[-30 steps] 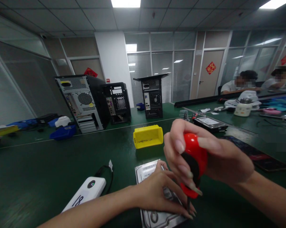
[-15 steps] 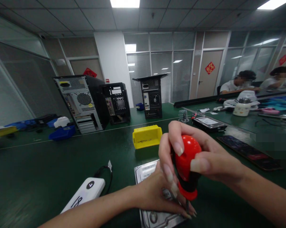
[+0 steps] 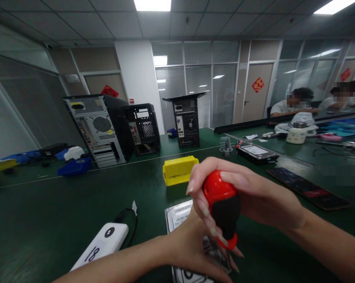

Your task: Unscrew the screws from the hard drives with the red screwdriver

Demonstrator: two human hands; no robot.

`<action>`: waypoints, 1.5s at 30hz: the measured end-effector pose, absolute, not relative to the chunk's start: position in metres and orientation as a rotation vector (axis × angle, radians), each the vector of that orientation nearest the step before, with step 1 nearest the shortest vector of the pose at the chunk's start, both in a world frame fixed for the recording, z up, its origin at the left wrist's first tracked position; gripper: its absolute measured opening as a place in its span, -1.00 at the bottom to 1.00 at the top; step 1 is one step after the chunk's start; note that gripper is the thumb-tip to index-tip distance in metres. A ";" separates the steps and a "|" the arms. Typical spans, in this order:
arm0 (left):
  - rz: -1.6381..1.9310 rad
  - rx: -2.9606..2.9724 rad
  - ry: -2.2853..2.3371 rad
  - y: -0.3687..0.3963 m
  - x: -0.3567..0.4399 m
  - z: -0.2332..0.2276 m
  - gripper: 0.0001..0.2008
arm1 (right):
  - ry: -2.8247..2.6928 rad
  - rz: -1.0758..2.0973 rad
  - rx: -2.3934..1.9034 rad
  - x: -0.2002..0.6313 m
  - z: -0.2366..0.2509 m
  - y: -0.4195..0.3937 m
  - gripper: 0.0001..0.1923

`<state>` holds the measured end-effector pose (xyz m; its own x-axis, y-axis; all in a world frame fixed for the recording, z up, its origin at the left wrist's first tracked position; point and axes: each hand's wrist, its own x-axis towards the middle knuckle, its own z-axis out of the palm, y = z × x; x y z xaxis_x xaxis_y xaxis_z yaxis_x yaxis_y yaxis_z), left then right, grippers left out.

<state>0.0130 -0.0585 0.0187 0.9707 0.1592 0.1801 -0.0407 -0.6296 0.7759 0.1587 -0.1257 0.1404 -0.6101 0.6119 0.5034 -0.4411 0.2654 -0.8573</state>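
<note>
Right hand (image 3: 248, 188): you are gripping a red-and-black screwdriver (image 3: 220, 200); its handle is now showing more black and sitting further left than a half-second ago, which is suggesting a turn, direction unclear; the tip is hiding, so contact is staying unconfirmed.

Left hand (image 3: 189, 245): you are spreading it over the hard drive (image 3: 177, 214), which is lying flat on the worktop (image 3: 48, 220) below the screwdriver; whether those fingers are gripping it, you cannot tell.

Edges and room: the drive's far edge is showing, its near end running out of view; green surface is separating it from the yellow bin (image 3: 179, 171) ahead and the white power bank (image 3: 102, 245) leftward; the phone (image 3: 310, 188) is lying beyond your right forearm.
</note>
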 end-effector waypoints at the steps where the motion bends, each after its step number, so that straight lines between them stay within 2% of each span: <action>1: 0.305 2.253 0.045 -0.057 0.013 0.020 -0.46 | -1.667 1.481 -0.156 0.159 0.140 -0.125 -0.70; 5: 0.324 2.282 -0.031 -0.053 0.013 0.024 -0.42 | -1.702 1.416 -0.140 0.161 0.138 -0.123 -0.75; 9: 0.241 2.234 0.033 -0.053 0.011 0.023 -0.48 | -1.669 1.411 -0.121 0.159 0.139 -0.125 -0.82; 12: 0.193 2.148 0.068 -0.055 0.011 0.024 -0.41 | -1.607 1.442 -0.080 0.155 0.139 -0.126 -0.85; 15: 0.147 2.069 0.097 -0.058 0.012 0.028 -0.38 | -1.576 1.460 -0.089 0.154 0.139 -0.125 -0.82; 22: 0.149 2.154 0.236 -0.064 0.011 0.026 -0.59 | -1.569 1.546 -0.083 0.158 0.136 -0.119 -0.72; 24: 0.178 2.176 0.256 -0.065 0.011 0.023 -0.60 | -1.614 1.526 -0.119 0.161 0.137 -0.118 -0.76; 28: 0.215 2.061 0.278 -0.069 0.012 0.019 -0.53 | -1.775 1.488 -0.124 0.168 0.145 -0.120 -0.69; 39: 0.115 1.915 0.323 -0.071 0.010 0.021 -0.42 | -1.686 1.485 -0.085 0.162 0.155 -0.132 -0.94; 45: 0.083 2.060 0.186 -0.064 0.008 0.035 -0.46 | -1.613 1.479 -0.093 0.156 0.149 -0.130 -0.81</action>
